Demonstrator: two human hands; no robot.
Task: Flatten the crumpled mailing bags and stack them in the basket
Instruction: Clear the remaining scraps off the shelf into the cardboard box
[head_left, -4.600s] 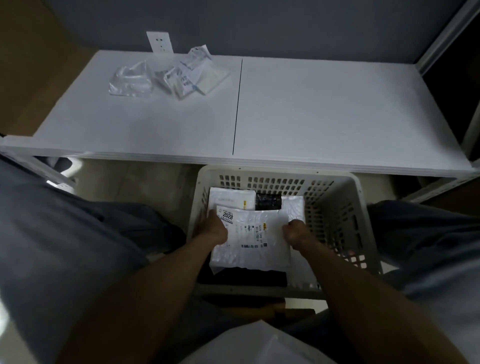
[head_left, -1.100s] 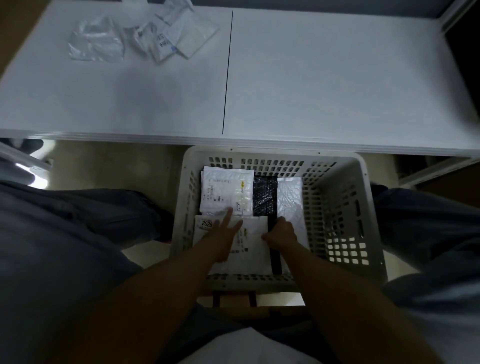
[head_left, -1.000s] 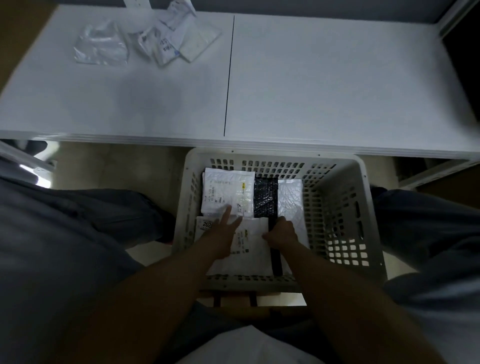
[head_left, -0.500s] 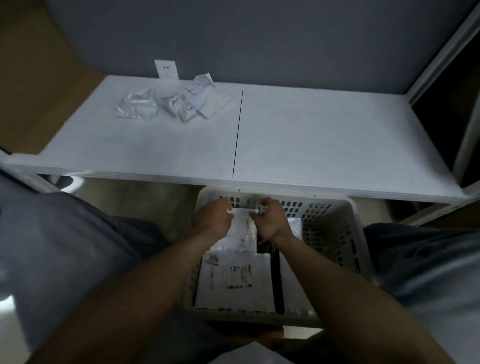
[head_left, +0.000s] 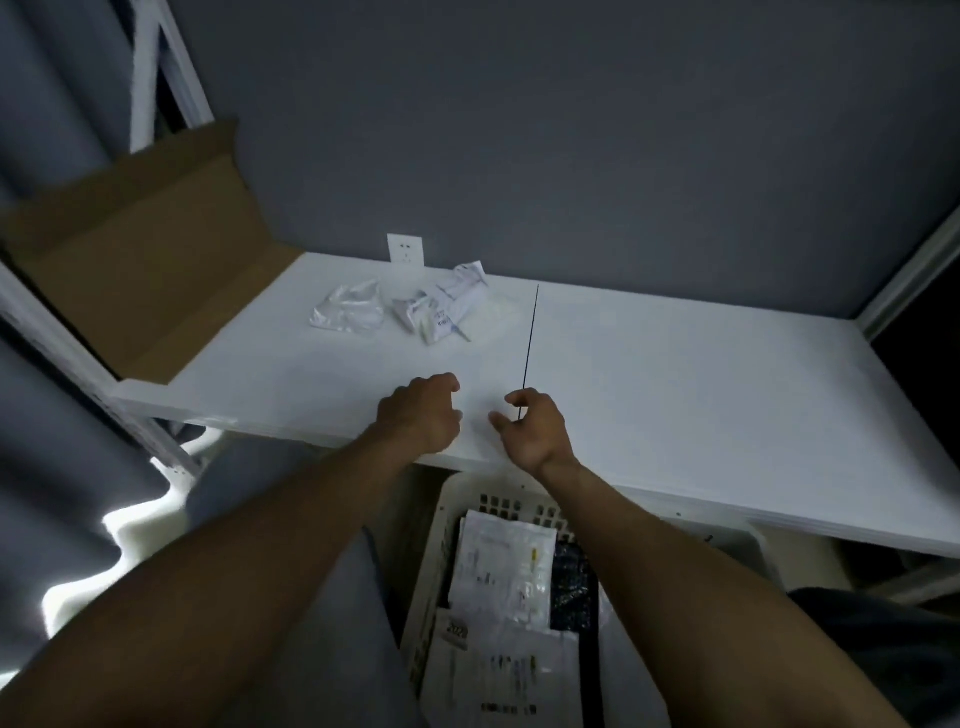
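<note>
The job looks partly done. In the basket (head_left: 470, 499), which sits on the floor below the front edge of the table (head_left: 675, 395), several flat bags (head_left: 498, 577) lie one over another. One white labelled bag lies toward the far wall, a second overlaps it nearer the person, and a black bag (head_left: 571, 587) shows beside and under them. How many lie beneath cannot be told. What is left is the small heap at the back left of the table, close to the wall socket (head_left: 405, 248). It holds a crumpled clear bag (head_left: 347, 312) and, just beside it on the right, a bunch of crumpled white bags (head_left: 447, 312) with printed labels. Whether that bunch is two pieces or three is hard to tell. Both hands are above the near part of the table, well short of the heap and holding nothing. The left hand (head_left: 422, 413) has its fingers loosely curled downward. The right hand (head_left: 532, 431) has thumb and fingers curved apart in a loose, empty cup. The likely next step is to reach for one crumpled piece, smooth it on the table and add it to the stack.
</note>
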